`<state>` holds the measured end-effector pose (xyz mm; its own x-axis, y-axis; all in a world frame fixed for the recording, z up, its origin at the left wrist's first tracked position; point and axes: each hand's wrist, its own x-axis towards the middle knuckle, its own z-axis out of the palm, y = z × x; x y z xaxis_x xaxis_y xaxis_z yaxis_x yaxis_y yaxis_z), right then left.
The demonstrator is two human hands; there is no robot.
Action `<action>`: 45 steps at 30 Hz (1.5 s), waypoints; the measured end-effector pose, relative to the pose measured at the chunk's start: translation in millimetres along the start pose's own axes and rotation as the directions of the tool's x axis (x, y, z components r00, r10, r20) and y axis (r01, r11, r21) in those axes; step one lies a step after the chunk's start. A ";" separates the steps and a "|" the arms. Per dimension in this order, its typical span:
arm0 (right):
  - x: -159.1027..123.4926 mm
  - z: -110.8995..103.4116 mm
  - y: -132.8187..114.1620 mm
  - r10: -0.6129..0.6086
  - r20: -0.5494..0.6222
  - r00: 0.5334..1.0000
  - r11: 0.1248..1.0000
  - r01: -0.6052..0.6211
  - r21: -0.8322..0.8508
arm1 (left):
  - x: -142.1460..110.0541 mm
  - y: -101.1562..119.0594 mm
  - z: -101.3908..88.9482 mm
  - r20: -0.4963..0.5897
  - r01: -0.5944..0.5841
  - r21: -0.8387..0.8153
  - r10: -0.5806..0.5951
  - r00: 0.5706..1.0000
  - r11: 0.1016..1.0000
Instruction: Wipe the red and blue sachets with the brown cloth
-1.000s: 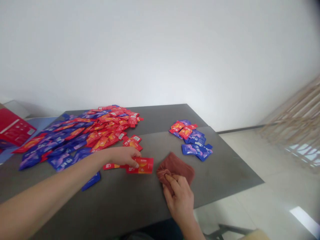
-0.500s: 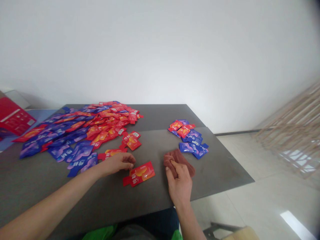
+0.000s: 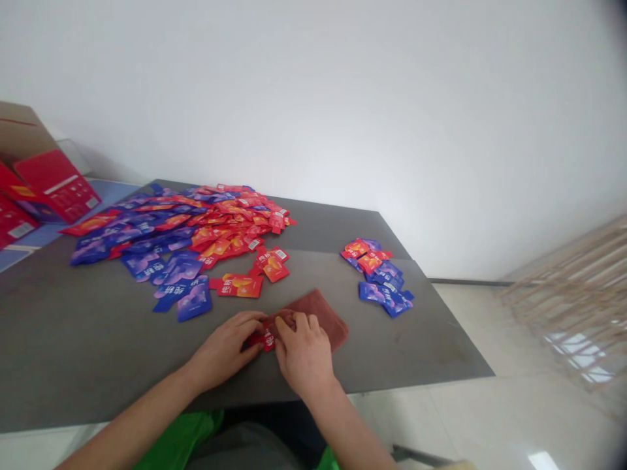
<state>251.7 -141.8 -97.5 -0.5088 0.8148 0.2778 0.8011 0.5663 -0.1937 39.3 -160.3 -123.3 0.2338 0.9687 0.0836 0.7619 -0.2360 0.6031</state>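
From my remote view, a white wall (image 3: 313,104) fills the top above the grey table (image 3: 186,365). The sachet pile (image 3: 196,225) spreads left of centre. At lower centre, my right hand (image 3: 306,352) bunches its fingers on the brown cloth (image 3: 321,313), over the red packet (image 3: 268,339); my left hand (image 3: 228,346) holds that packet's left end, fingers and thumb narrowly apart.

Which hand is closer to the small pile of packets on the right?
Right: your right hand is on the cloth, nearer the pile; your left is farther left.
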 end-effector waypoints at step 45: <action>23.7 -4.7 38.1 0.252 0.099 0.963 0.966 -0.256 0.027 | 0.7 -5.7 -2.8 0.003 -0.039 0.007 0.039 0.999 0.999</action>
<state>271.7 -101.6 -93.8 -0.3190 0.9394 0.1256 0.8957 0.3422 -0.2840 33.4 -158.1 -124.5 0.2656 0.9584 0.1047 0.7564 -0.2745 0.5938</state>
